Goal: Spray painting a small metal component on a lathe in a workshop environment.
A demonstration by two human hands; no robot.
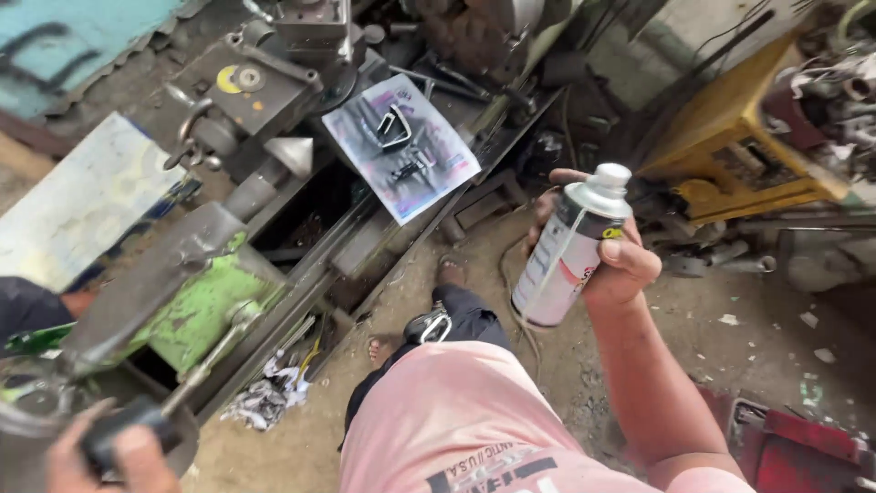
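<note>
Down at the bottom left, the left hand (109, 456) is closed around a black handle (123, 436). A thin metal rod goes up from that handle toward the big machine. The person wears a pink shirt (456, 420) and dark pants, and two bare feet stand on the dirty floor (566, 365). A metal clip (431, 326) hangs at the waist.

On the right side, the right hand (613, 265) is wrapped tight around a spray can (570, 248). The can is white and pink with a silver top and a white nozzle. It is held up in the air, tilted a bit, above the floor and just beside the machine.

The machine is an old lathe (274, 201), grey with a green part (205, 310) near the left hand. A crumpled rag (269, 397) lies on the floor below it. Farther up, a sheet of paper (400, 146) lies on the lathe bed. The paper has dark spray marks on it, and small black metal parts (394, 128) rest on top of it.

Far away on the right stands a yellow metal stand (730, 137) with junk piled near it
</note>
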